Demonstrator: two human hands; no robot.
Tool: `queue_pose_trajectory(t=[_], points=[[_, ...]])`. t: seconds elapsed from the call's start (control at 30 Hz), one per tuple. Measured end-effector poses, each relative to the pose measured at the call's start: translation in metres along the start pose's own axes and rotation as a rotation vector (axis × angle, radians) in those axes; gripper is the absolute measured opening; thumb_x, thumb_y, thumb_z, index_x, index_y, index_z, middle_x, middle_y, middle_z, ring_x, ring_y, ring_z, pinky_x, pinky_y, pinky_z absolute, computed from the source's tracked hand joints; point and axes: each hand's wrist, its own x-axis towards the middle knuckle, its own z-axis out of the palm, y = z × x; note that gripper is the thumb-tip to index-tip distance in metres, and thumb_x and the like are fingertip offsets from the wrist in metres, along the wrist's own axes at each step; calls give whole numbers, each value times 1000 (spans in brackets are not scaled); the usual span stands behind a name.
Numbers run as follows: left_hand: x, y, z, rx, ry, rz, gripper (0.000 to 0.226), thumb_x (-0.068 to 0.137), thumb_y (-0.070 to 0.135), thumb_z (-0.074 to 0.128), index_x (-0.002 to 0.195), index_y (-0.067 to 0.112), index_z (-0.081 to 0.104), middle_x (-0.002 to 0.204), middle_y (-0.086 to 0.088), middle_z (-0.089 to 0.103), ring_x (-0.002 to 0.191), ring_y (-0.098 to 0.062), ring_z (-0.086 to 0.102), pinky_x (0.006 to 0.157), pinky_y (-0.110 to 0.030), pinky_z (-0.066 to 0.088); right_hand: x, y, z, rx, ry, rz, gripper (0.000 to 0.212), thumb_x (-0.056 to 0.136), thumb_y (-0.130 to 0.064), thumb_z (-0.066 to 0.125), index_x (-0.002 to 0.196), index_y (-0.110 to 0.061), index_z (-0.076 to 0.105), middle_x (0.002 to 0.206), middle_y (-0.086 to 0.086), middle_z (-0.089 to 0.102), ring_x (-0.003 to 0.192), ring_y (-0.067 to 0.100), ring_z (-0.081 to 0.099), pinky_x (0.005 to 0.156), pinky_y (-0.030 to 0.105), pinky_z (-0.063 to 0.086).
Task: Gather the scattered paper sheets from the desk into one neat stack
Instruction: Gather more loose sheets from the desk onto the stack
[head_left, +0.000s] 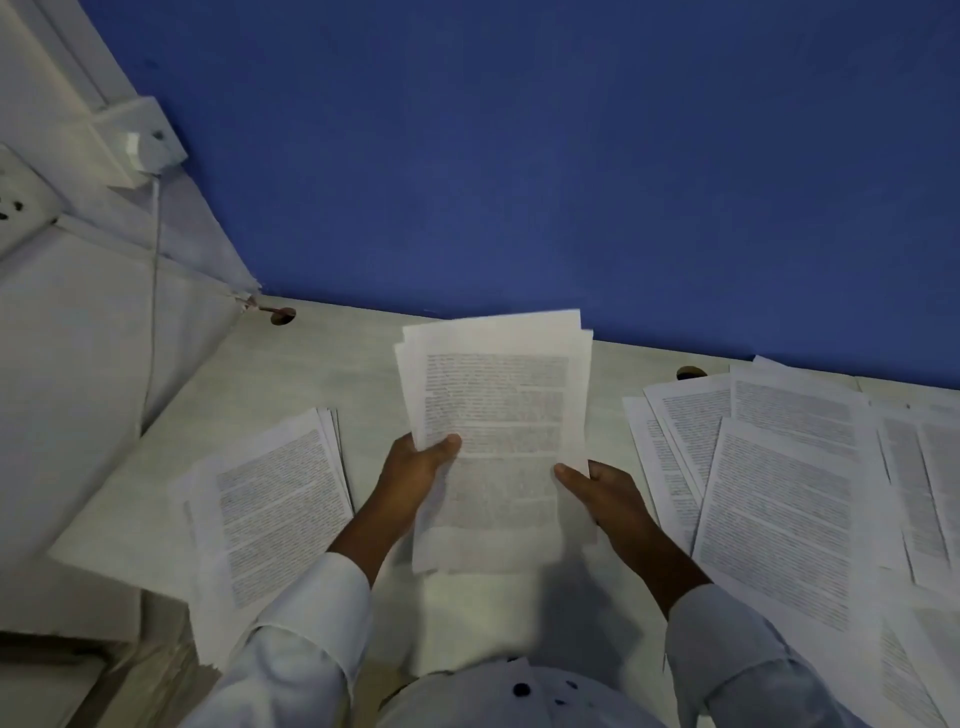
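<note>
Left hand (415, 467) and right hand (602, 493) both grip printed sheet bundle (498, 405) (edges uneven) over worktop (322, 364); loose sheets (789, 493) at 3 o'clock.

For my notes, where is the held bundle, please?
Head view, centre: left hand and right hand hold the bundle over the desk, between the left pile and right loose sheets.

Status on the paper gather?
Hands: left hand, right hand both grip sheet bundle, edges uneven. On desk: paper pile left, loose sheets fanned right, not yet gathered. Nothing in the way.
</note>
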Motion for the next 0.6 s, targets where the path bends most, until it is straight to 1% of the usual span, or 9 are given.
queue_pose_trajectory(t=[0.07, 0.13, 0.2, 0.27, 0.37, 0.43, 0.5, 0.57, 0.6], points=[[-3, 18, 2, -29, 20, 70, 22, 92, 6, 62, 112, 12, 67, 103, 0, 73, 87, -12, 72, 71, -20, 56, 3, 5, 1, 87, 34, 45, 29, 85, -32, 73, 104, -10, 72, 100, 5, 76, 93, 23, 72, 72, 29, 57], [-10, 36, 5, -37, 31, 142, 18, 93, 7, 62, 106, 17, 68, 96, 8, 75, 87, -8, 72, 72, -18, 56, 5, 10, 4, 232, 45, 117, 42, 83, -38, 73, 113, -9, 67, 109, 8, 74, 100, 25, 70, 79, 35, 57], [-16, 50, 9, -42, 22, 206, 20, 93, 8, 61, 107, 21, 68, 98, 10, 75, 92, -9, 71, 76, -20, 56, 7, 11, 10, 387, 23, 194, 54, 80, -49, 71, 121, -13, 62, 114, 8, 72, 105, 27, 68, 86, 39, 55], [-25, 59, 12, -61, 11, 253, 21, 93, 7, 61, 106, 22, 68, 99, 10, 76, 93, -10, 71, 77, -21, 56, 7, 6, 17, 538, -20, 237, 58, 81, -57, 64, 124, -18, 60, 116, 7, 72, 108, 27, 68, 95, 43, 51], [-34, 54, 17, -65, 49, 255, 19, 89, 7, 65, 101, 21, 69, 93, 7, 76, 87, -10, 72, 72, -19, 56, 6, -7, 31, 699, -62, 256, 63, 84, -62, 57, 131, -20, 55, 124, 11, 66, 115, 30, 62, 94, 44, 51], [-38, 42, 19, 24, 95, 241, 18, 87, 10, 69, 99, 23, 68, 95, 8, 74, 87, -9, 71, 67, -13, 54, 4, -16, 40, 729, -77, 257, 63, 86, -60, 56, 134, -21, 53, 125, 11, 65, 116, 31, 61, 88, 43, 53], [-40, 32, 18, 89, 199, 215, 16, 86, 12, 71, 98, 19, 65, 92, 6, 69, 86, -10, 67, 59, -10, 50, 3, -21, 47, 718, -80, 267, 62, 86, -59, 58, 135, -19, 53, 123, 11, 66, 114, 31, 62, 88, 44, 54], [-42, 30, 13, 79, 267, 201, 18, 87, 12, 71, 99, 20, 60, 88, 11, 65, 83, -8, 63, 61, -13, 48, 2, -20, 50, 688, -87, 281, 62, 86, -59, 58, 133, -19, 55, 122, 11, 67, 113, 31, 62, 92, 45, 53], [-43, 31, 8, 57, 256, 213, 18, 87, 11, 70, 97, 22, 60, 88, 15, 65, 83, -5, 62, 65, -14, 48, 2, -19, 51, 675, -97, 281, 62, 87, -60, 56, 133, -19, 55, 122, 10, 68, 113, 32, 63, 94, 45, 52]])
